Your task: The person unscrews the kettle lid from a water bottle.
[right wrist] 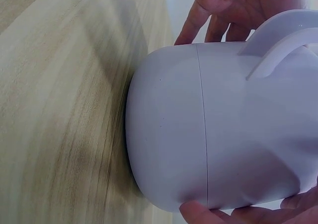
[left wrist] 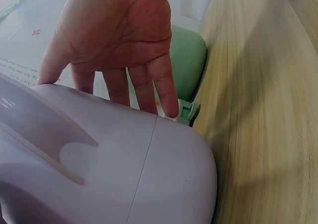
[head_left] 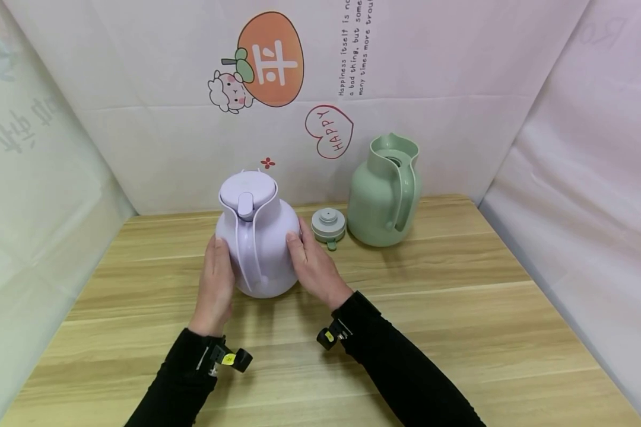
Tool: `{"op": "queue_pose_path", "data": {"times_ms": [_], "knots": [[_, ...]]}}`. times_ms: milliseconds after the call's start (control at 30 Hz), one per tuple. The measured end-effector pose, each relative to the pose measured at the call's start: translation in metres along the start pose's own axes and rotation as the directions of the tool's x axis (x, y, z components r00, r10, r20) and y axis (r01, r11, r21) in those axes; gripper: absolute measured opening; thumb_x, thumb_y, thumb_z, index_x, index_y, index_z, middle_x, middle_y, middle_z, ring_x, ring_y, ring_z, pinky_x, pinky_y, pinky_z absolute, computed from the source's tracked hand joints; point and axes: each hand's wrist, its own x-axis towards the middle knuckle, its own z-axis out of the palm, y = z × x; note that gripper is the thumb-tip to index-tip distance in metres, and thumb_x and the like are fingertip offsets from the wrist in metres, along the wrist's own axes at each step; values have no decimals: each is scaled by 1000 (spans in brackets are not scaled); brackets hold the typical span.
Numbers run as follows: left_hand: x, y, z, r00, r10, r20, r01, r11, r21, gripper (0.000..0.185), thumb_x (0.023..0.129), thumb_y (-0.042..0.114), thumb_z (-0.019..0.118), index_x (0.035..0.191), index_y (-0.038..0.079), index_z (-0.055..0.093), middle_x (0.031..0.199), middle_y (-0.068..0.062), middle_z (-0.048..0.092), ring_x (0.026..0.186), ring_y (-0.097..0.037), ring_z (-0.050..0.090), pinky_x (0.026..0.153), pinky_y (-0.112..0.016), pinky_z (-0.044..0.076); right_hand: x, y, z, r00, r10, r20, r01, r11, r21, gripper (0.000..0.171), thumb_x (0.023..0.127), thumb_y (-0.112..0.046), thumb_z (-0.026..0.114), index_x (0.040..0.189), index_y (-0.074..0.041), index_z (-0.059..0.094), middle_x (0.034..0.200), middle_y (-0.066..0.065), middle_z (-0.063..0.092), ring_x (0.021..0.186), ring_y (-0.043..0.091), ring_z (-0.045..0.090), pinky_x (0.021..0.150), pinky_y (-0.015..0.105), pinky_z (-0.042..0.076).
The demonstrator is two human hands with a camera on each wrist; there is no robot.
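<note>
Both hands cup the lilac jug [head_left: 257, 237], which stands upright on the wooden table [head_left: 459, 332] with its lid [head_left: 247, 190] seated and its handle [head_left: 244, 249] facing the person: the left hand [head_left: 216, 279] lies flat against one flank and the right hand [head_left: 315, 267] against the other, fingers fairly straight and spread over the round belly, not curled about the handle. It is a wide, two-sided clasp, palms pressing inward, and the wrist views show the fingertips [left wrist: 166, 102] resting on the plastic shell. As a judgement, the work looks early: the lilac jug is in hand but not lifted or opened. Just beyond the right hand's fingertips lies a loose grey-green lid [head_left: 328, 225], and farther out on that same side stands the green jug [head_left: 383, 193], its mouth open and uncapped, so that jug seems already opened and its lid set aside. No brand or label shows on either jug. On the backdrop [head_left: 139, 118] past the grip, a red heart reads "HAPPY", an orange fruit carries a white character, and small sideways print begins "Happiness itself is...", the rest cut off.
</note>
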Motion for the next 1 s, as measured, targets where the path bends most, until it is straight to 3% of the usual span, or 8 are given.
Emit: {"op": "queue_pose_path", "data": {"times_ms": [467,567,700,800,900,1000], "knots": [[0,-1,-1,1000,6,0,-6,1000,15,68,111,57,22,165,16,20,156,-16,41,149,-28,37,126,-50,24,-1,0,0,1000,7,-5,-7,1000,-1,76,107,-68,19,169,-24,8,173,3,24,156,21,30,125,49,30],[0,0,-1,1000,-10,-3,10,1000,25,70,111,57,23,167,16,15,164,-14,34,154,-26,30,128,-48,21,-1,0,0,1000,8,-5,-8,1000,-2,77,107,-68,19,169,-24,8,172,4,25,155,21,31,125,48,30],[-1,3,-1,998,-55,-7,56,997,45,76,110,59,22,169,16,2,175,-8,10,161,-22,11,130,-45,12,0,1,0,1000,12,-6,-12,1000,-5,78,107,-69,19,169,-23,8,172,4,25,155,21,31,125,48,30],[-2,6,-2,997,-73,-27,75,995,60,79,109,61,22,168,16,-4,175,-4,-1,161,-20,4,130,-43,7,0,1,0,1000,10,-5,-10,1000,-7,78,107,-69,19,169,-23,8,172,4,25,155,21,31,125,48,30],[-5,8,-4,997,-52,-62,56,996,73,78,109,60,24,168,16,-1,175,-3,1,161,-18,6,131,-43,9,0,1,0,1000,6,-3,-6,1000,-7,77,108,-68,19,169,-22,9,172,5,26,155,22,32,124,48,31],[-8,11,-6,994,10,-104,-2,997,80,74,111,57,28,168,15,7,175,-4,9,160,-18,13,130,-42,14,-1,0,-1,1000,5,-2,-5,1000,-1,76,108,-67,19,169,-22,9,171,7,27,155,23,33,124,49,32]]}}
